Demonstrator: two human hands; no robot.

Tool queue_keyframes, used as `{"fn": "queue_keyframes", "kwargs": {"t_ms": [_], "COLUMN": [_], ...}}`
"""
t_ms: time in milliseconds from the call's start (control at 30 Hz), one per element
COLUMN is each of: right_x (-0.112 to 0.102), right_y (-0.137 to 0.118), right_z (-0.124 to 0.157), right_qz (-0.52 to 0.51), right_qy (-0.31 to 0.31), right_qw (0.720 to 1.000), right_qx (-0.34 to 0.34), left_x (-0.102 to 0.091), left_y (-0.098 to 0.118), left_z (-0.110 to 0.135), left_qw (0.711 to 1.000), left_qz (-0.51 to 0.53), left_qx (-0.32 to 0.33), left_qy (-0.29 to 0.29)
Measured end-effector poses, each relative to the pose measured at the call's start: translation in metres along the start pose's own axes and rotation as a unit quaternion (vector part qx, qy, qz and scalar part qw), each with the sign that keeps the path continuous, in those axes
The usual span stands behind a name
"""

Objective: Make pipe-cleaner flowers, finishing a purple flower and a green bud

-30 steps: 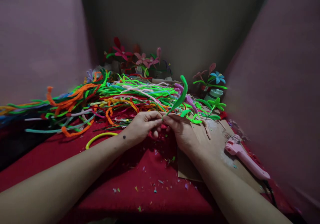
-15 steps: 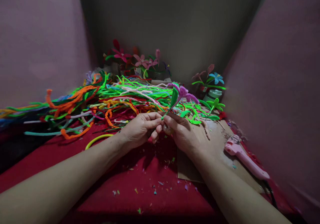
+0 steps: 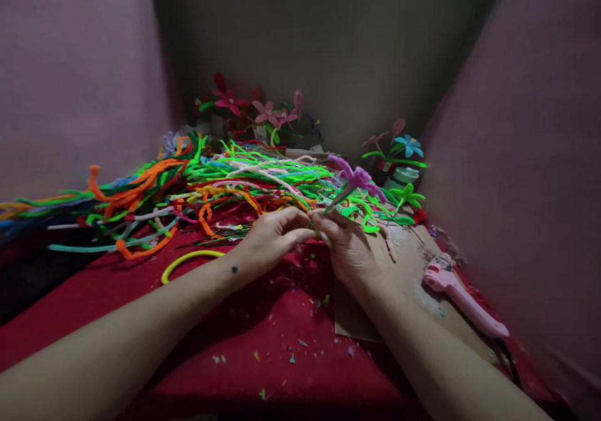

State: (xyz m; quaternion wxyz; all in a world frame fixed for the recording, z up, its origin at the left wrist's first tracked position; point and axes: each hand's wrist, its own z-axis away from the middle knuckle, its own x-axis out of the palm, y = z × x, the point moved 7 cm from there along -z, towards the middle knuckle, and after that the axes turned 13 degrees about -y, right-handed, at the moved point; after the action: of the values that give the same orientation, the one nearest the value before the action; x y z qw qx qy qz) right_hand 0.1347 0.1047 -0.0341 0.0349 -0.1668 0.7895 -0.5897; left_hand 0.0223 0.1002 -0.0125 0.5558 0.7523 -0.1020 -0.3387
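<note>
Shifted slightly to the right since half a second ago, the fuzzy purple flower (image 3: 357,178) now leans outward, its petals fanned more fully into view. It sits between 1 and 2 o'clock from where the two hands meet, held above the tabletop (image 3: 244,358), which is covered in red cloth. Its petals are narrow and soft-edged: one reaches toward 10 o'clock, others droop toward 4 o'clock, around a bunched, rounded middle. Below, the purple tapers into a thin green stem slanting toward 7 o'clock.

Thumb and fingers of the right hand (image 3: 346,246) pinch that stem. Curved toward it, the left hand (image 3: 276,239) brings thumb and forefinger to its lower end; their tips are partly hidden, so whether they grip cannot be told.

From 9 to 12 o'clock of the hands spreads a tangled pile of fuzzy stems (image 3: 267,174), mostly bright green, with orange, pink and red. A yellow ring (image 3: 188,254) lies near 9 o'clock, partly behind the left forearm. Toward 4 o'clock, a pink handheld tool (image 3: 467,299) rests on brown cardboard (image 3: 404,264).
</note>
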Motion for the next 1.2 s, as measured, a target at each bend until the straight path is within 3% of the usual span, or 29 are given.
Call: {"fn": "queue_keyframes", "kwargs": {"t_ms": [167, 333, 500, 700, 800, 900, 1033, 1200], "right_x": [-0.002, 0.002, 0.003, -0.001, 0.0, 0.002, 0.004, 0.001], "right_y": [-0.006, -0.022, -0.021, -0.011, -0.014, -0.017, -0.027, -0.025], "right_z": [0.002, 0.008, 0.008, 0.003, 0.004, 0.004, 0.002, 0.0], "right_qz": [0.026, 0.086, 0.14, 0.139, 0.141, 0.131, 0.152, 0.098], "right_qy": [0.03, 0.058, 0.072, 0.062, 0.048, 0.019, -0.015, -0.057], "right_qw": [0.999, 0.994, 0.986, 0.988, 0.988, 0.991, 0.988, 0.994], "right_qx": [0.008, 0.035, 0.046, 0.036, 0.041, 0.035, -0.015, -0.006], "left_x": [-0.002, -0.001, 0.002, -0.001, 0.001, 0.005, 0.006, 0.01], "left_y": [0.004, 0.009, 0.008, 0.004, -0.003, -0.008, -0.01, -0.016], "left_z": [0.007, 0.01, 0.009, 0.008, 0.005, 0.004, 0.003, 0.0], "left_qw": [0.973, 0.96, 0.966, 0.989, 0.998, 0.988, 0.977, 0.959], "left_qz": [-0.203, -0.234, -0.223, -0.114, 0.007, 0.126, 0.198, 0.267], "left_qx": [0.061, 0.098, 0.08, 0.025, -0.043, -0.084, -0.074, -0.067], "left_qy": [0.09, 0.114, 0.107, 0.086, 0.048, 0.013, -0.006, -0.063]}}
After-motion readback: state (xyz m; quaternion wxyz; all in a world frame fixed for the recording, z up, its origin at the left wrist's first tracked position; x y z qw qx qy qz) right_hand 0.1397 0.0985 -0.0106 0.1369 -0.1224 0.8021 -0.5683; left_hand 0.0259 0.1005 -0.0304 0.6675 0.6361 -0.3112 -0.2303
